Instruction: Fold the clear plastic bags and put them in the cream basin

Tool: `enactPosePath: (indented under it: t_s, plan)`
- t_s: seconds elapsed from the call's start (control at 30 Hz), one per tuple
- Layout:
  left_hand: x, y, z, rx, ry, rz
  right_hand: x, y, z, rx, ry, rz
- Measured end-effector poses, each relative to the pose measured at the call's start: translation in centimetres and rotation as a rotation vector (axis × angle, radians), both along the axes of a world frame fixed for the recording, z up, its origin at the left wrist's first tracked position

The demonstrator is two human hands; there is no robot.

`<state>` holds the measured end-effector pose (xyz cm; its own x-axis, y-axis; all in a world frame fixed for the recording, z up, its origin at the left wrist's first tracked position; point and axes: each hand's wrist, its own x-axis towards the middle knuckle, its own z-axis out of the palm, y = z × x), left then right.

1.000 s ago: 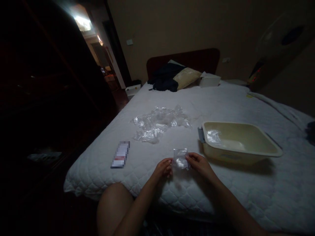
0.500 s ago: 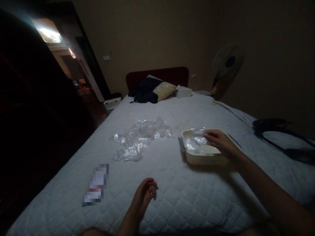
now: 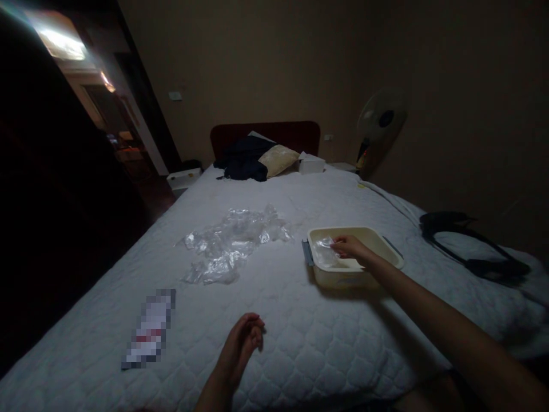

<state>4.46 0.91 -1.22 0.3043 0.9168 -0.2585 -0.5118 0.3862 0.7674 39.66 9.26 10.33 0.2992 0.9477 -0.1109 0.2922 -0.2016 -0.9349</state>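
Note:
My right hand (image 3: 348, 248) pinches a clear plastic bag (image 3: 325, 250) inside the left part of a cream plastic box (image 3: 355, 278). The box has grey side clips and stands without a lid on the bed. Low in the middle, my left hand (image 3: 243, 337) rests near the quilted cover with its fingers loosely curled; no object shows in it. Beyond it, to the left of the box, lies a spread of crumpled clear plastic bags (image 3: 234, 243).
A blurred-out white packet with a red band (image 3: 150, 329) lies at the left on the bed (image 3: 291, 355). Dark clothing (image 3: 244, 160), a yellowish cushion (image 3: 278, 160) and a white box (image 3: 311, 165) sit by the headboard. A black strap (image 3: 476, 263) lies right; a fan (image 3: 381, 117) stands behind.
My right hand has lowered the plastic bag deeper into the box and shifted left within it. The left hand keeps its pose. The whole view has swung slightly to the right.

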Motion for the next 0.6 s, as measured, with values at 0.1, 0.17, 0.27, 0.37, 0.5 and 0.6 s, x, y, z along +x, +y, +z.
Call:
enactPosePath:
  t_s: [0.1,0.17,0.27,0.37,0.5,0.6]
  plan:
    - [0.0,-0.1,0.2,0.015,-0.003,-0.008,-0.9,0.2,-0.1,-0.025,-0.054,-0.001]
    - [0.1,-0.1,0.1,0.026,-0.008,-0.018,-1.3,0.5,-0.3,-0.046,-0.105,-0.004]
    - [0.1,0.0,-0.2,0.036,-0.024,-0.030,-1.4,1.0,-0.7,-0.072,-0.209,-0.014]
    - [0.1,0.0,-0.3,0.034,-0.023,-0.029,-1.0,1.4,-1.1,-0.072,-0.343,-0.035]
    - [0.1,0.0,-0.4,0.041,-0.009,-0.027,-0.7,1.5,-1.1,-0.015,-0.503,-0.051]
    - [0.0,0.1,-0.9,0.045,-0.009,-0.022,-1.0,1.6,-0.2,0.020,-0.561,-0.054]
